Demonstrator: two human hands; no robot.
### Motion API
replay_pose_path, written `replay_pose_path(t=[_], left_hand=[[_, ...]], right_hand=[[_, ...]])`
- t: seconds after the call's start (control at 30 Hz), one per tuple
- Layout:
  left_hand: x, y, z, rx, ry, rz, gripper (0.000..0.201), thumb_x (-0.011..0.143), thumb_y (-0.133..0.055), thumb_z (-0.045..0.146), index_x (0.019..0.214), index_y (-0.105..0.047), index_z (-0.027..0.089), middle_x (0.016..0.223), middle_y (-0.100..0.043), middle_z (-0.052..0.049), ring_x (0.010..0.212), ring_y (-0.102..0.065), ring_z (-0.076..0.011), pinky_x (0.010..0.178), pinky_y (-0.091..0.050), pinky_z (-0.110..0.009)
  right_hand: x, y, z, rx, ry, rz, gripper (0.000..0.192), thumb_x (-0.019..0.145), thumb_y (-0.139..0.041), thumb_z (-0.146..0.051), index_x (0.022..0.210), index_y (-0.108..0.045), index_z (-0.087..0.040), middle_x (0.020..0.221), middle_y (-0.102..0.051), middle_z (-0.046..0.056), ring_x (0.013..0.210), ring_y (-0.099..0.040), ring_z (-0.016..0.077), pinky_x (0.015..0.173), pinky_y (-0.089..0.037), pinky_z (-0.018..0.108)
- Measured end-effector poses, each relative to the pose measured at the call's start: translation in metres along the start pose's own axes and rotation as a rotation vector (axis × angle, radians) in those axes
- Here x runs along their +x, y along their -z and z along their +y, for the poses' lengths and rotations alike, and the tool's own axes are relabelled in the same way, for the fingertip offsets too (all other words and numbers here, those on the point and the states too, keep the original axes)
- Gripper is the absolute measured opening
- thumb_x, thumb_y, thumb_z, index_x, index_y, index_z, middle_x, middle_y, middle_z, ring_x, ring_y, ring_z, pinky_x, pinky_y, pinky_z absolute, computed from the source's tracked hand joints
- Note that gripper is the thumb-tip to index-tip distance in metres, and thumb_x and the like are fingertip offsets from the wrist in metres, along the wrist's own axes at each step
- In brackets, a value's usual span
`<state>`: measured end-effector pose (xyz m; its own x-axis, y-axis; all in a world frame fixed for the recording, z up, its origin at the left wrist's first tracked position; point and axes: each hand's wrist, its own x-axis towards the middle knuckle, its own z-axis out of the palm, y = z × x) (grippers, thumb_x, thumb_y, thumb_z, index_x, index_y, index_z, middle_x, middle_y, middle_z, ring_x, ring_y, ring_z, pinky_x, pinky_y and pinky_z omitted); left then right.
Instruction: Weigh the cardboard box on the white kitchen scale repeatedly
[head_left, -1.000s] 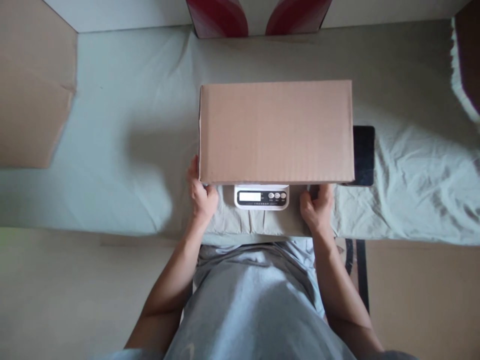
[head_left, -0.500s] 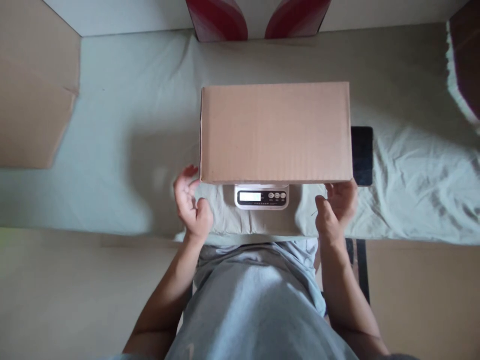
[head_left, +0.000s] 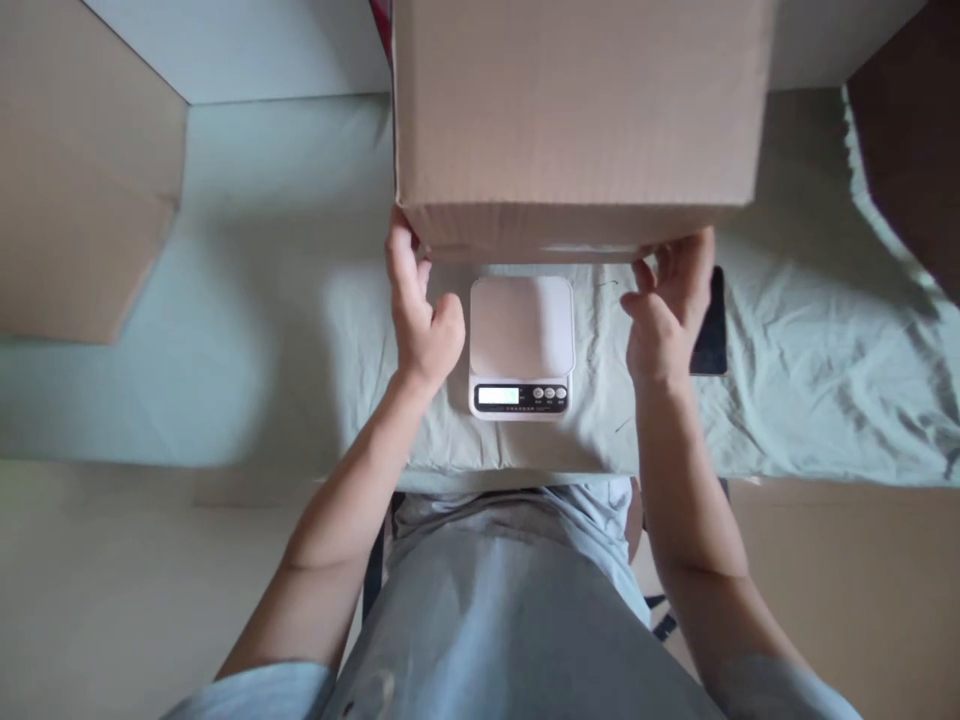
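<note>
- At the left edge, a large piece of cardboard [head_left: 82, 180] is covering part of the pale green cloth [head_left: 255, 400].
- Left of centre, the left hand [head_left: 427, 335] is holding the cardboard box [head_left: 577, 110] at its near left corner, fingers curling under, thumb standing apart.
- Top centre, the box is hanging between both hands, apparently clear of the digital scale [head_left: 521, 330] at the centre, whose display [head_left: 497, 396] is glowing.
- Right of centre, the right hand [head_left: 667, 330] is supporting the box's near right end, partly hiding a black phone-like device [head_left: 716, 330].
- The step in hand seems to be holding the box aloft; moving it calls for even support.
</note>
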<state>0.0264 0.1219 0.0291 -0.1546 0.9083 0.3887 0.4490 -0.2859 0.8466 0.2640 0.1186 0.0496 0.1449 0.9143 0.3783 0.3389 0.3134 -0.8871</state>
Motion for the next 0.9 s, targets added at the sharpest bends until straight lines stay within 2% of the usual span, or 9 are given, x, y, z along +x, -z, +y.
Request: replay_pose_path(t=[0.13,0.3,0.43,0.57,0.67,0.9], left_hand=[[0.017,-0.018,-0.032,0.012,0.039,0.005,0.076,0.081,-0.044,0.007,0.148,-0.019,0.033,0.154,-0.035,-0.005,0.148,-0.030,-0.0188,0.117,-0.037,-0.043],[0.013,-0.028,-0.058,0.000,0.161,0.011,0.075,0.074,-0.044,0.002,0.143,-0.025,0.026,0.150,-0.043,-0.008,0.141,-0.041,-0.0168,0.114,-0.042,-0.036],[0.009,-0.027,-0.067,0.028,0.206,0.015,0.077,0.071,-0.045,0.001,0.143,-0.027,0.020,0.150,-0.044,-0.012,0.139,-0.044,-0.0192,0.115,-0.040,-0.037],[0.003,-0.025,-0.075,0.096,0.160,0.077,0.083,0.070,-0.047,0.000,0.147,-0.022,0.022,0.155,-0.037,-0.010,0.145,-0.034,-0.0191,0.121,-0.032,-0.038],[-0.003,-0.024,-0.078,0.102,0.144,0.093,0.083,0.070,-0.046,-0.001,0.147,-0.024,0.021,0.155,-0.037,-0.010,0.145,-0.035,-0.0193,0.122,-0.031,-0.039],[-0.007,-0.025,-0.078,0.104,0.160,0.111,0.082,0.068,-0.046,-0.001,0.145,-0.028,0.019,0.150,-0.043,-0.012,0.140,-0.043,-0.0205,0.119,-0.036,-0.038]], right_hand=[[0.018,-0.014,0.026,-0.013,-0.048,-0.054,0.062,0.074,-0.045,-0.016,0.133,-0.036,-0.033,0.133,-0.051,0.005,0.130,-0.050,0.0250,0.107,-0.045,0.053],[0.016,-0.023,0.054,-0.017,-0.132,-0.116,0.063,0.074,-0.048,-0.016,0.134,-0.037,-0.030,0.138,-0.052,0.005,0.130,-0.050,0.0239,0.109,-0.044,0.054],[0.011,-0.023,0.068,-0.077,-0.131,-0.099,0.059,0.073,-0.052,-0.016,0.130,-0.043,-0.026,0.130,-0.059,0.007,0.123,-0.056,0.0240,0.110,-0.043,0.054],[0.003,-0.020,0.081,-0.138,-0.105,-0.001,0.065,0.073,-0.052,-0.015,0.136,-0.038,-0.025,0.138,-0.054,0.010,0.124,-0.056,0.0236,0.109,-0.044,0.051],[-0.001,-0.019,0.086,-0.191,-0.121,0.052,0.064,0.073,-0.052,-0.016,0.135,-0.038,-0.024,0.137,-0.054,0.012,0.118,-0.060,0.0242,0.106,-0.047,0.051],[-0.004,-0.018,0.086,-0.280,-0.078,0.032,0.062,0.072,-0.051,-0.015,0.133,-0.042,-0.023,0.132,-0.056,0.013,0.114,-0.061,0.0251,0.103,-0.048,0.051]])
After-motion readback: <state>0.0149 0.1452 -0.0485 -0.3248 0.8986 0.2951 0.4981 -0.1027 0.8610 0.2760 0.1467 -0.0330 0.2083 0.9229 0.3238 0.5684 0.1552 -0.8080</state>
